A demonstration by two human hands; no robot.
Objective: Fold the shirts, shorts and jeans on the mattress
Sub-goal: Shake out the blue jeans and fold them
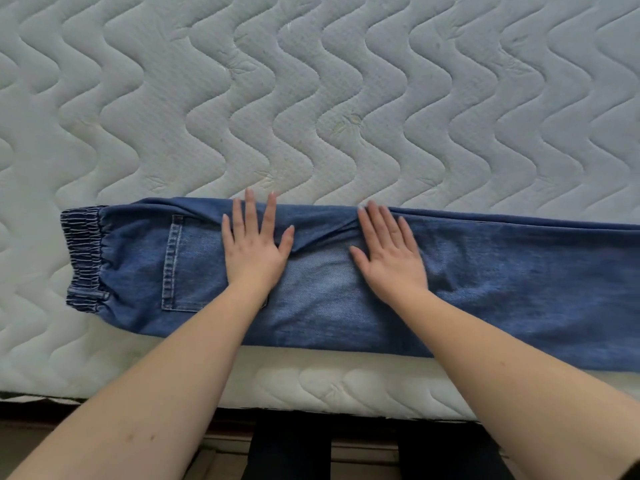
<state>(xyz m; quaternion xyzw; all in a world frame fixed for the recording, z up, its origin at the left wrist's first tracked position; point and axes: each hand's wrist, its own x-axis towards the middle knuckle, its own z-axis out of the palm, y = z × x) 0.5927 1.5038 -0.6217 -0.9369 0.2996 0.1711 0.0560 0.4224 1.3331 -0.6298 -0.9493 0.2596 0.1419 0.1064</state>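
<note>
A: Blue denim jeans with an elastic gathered waistband, folded lengthwise, one leg on the other. They lie flat along the near edge of the white quilted mattress with wavy stitching.

B: Orientation?

A: Waistband at the left end, legs running right and out of view past the picture's edge. A stitched back pocket faces up, just right of the waistband.

B: Left hand?

A: Left hand lies flat on the denim, palm down, fingers straight and spread wide, gripping nothing. It covers the right part of the pocket. The longest fingertips reach the far edge of the jeans.

B: Right hand?

A: Right hand likewise flat and wide, palm down on the fabric, fingers straight and close together, thumb out to the side. It sits on the upper leg, near the left hand but apart from it. It looks slightly blurred.

B: Cloth between them?

A: A diagonal crease runs from the far edge down toward the gap between the two hands.

B: Further out?

A: Both bare forearms come in from the bottom corners. Below the mattress edge, a dark strip, then floor and what may be the person's dark-clad legs; too dim to tell more.
</note>
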